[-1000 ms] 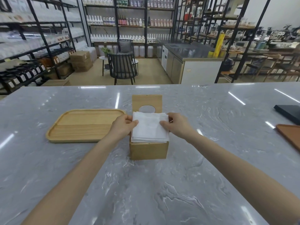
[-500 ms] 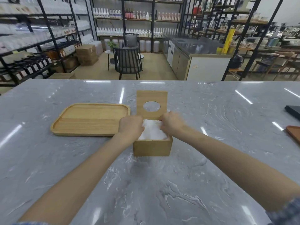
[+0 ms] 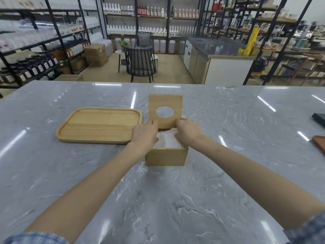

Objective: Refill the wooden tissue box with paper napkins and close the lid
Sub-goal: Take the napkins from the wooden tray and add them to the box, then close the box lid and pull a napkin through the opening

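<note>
The wooden tissue box (image 3: 166,157) stands on the marble counter with its lid (image 3: 165,103) tilted up at the back, the round hole facing me. A white stack of paper napkins (image 3: 168,142) lies inside, level with the rim. My left hand (image 3: 145,133) covers the stack's left side and my right hand (image 3: 189,132) its right side. The fingers of both curl down onto the napkins at the far end, close to the lid's lower edge. The fingertips are hidden behind the knuckles.
A bare wooden tray (image 3: 98,125) lies just left of the box. At the right counter edge are a dark flat object (image 3: 319,118) and a brown tray corner (image 3: 320,143). Beyond the counter are a chair and shelving.
The napkin stack, held above the rim a second ago, has sunk into the box. Both hands have shifted toward the lid's base.
</note>
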